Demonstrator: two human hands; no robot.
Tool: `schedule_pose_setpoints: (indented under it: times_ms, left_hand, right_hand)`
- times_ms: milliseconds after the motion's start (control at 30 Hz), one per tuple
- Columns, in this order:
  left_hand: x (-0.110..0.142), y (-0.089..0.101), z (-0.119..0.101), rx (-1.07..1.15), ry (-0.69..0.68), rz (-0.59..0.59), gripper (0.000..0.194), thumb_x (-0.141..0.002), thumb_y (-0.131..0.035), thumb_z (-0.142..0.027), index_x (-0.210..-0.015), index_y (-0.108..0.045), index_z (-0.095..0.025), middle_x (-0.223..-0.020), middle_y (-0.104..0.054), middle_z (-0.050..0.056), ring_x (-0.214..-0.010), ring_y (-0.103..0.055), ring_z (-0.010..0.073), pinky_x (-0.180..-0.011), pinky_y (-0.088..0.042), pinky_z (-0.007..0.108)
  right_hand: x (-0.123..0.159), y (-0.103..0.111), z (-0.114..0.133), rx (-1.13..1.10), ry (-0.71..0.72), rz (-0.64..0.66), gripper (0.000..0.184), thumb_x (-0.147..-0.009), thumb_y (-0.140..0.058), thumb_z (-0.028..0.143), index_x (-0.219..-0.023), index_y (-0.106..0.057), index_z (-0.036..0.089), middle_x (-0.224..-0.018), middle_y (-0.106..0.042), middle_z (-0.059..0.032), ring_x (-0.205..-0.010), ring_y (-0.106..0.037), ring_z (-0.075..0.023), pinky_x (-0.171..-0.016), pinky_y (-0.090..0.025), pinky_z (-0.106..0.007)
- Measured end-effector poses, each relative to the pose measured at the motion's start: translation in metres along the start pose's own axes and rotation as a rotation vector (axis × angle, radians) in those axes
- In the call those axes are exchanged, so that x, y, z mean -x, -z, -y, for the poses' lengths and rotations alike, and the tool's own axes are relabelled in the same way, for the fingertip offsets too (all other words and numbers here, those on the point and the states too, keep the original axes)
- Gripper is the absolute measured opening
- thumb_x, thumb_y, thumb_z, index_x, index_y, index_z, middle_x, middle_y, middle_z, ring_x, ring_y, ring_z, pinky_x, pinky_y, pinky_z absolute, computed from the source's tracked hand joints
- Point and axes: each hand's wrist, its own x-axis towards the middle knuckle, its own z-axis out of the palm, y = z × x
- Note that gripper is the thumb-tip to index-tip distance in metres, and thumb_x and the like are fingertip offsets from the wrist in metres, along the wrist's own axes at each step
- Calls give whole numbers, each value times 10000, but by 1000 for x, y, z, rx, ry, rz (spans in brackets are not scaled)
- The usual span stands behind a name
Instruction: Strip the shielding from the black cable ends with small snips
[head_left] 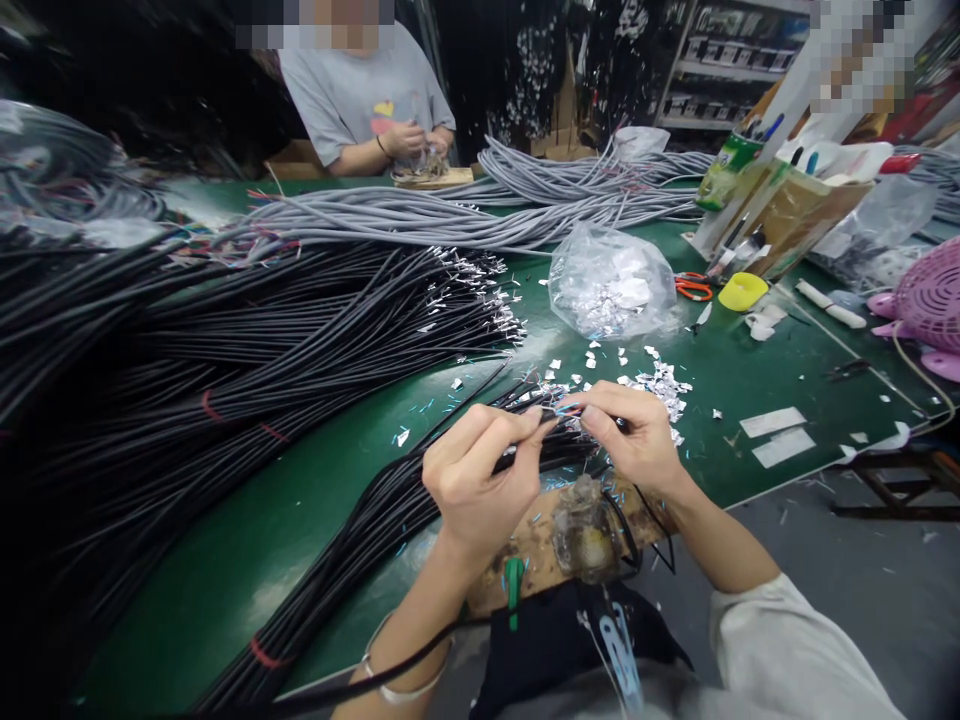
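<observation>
Just below centre, pinches wires (pixel 570 410) in left hand (pixel 480 470) and right hand (pixel 637 430), with fingertips pressed together on both sides, seemingly to hold the thin strands steady and spread. Has a board (pixel 536 520) at 6 o'clock from the grip, bearing a murky fixture (pixel 589 532); a tied bundle (pixel 390 500) at 8, ends turned inward, probably for easy reach; scraps (pixel 664 385) at 2, likely aside for working room.

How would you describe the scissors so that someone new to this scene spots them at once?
On the green table, find the plastic bag holding white scraps. The scissors lie just to its right, between it and a yellow object. Their orange handles set them apart from both.
</observation>
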Motion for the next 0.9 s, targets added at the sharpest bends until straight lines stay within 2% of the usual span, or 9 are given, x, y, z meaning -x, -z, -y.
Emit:
schedule_pose_setpoints:
  times_ms: [167, 700, 800, 900]
  left_hand:
    - [2, -2, 0, -36, -15, -41, 206, -630, -744, -25, -711, -616, -165, -618, -589, -49, -559, -557, 61, -570, -458, 186]
    - [6, -6, -4, -101, -31, -91, 195, -654, -723, -38, -700, -602, -183, -598, -589, -50, -536, -533, 73, -545, -435, 198]
    - [6, -6, -5, -101, -21, -85, 181, -659, -726, -52, -700, -604, -178, -595, -589, -46, -538, -537, 73, -542, -432, 196]
    - [4, -4, -8, -83, 38, -19, 130, -681, -725, -94, -729, -627, -165, -605, -592, -41, -480, -486, 51, -485, -400, 180]
  right_hand:
    - [0, -2, 0, -15, -16, -14, 208, -861, -535, 201, -938, -728, 206, -820, -724, -41, -690, -628, -119, -656, -491, -268]
    - [1, -3, 0, -2, -60, -24, 196, -856, -547, 241, -916, -728, 195, -793, -720, -44, -660, -617, -127, -621, -495, -277]
    - [2, -4, -1, -9, -65, -38, 196, -859, -545, 237, -914, -728, 193, -788, -720, -41, -662, -617, -124, -613, -493, -268]
    - [3, -5, -2, 9, -54, -68, 193, -862, -544, 211, -933, -723, 209, -807, -722, -29, -688, -621, -121, -645, -496, -270]
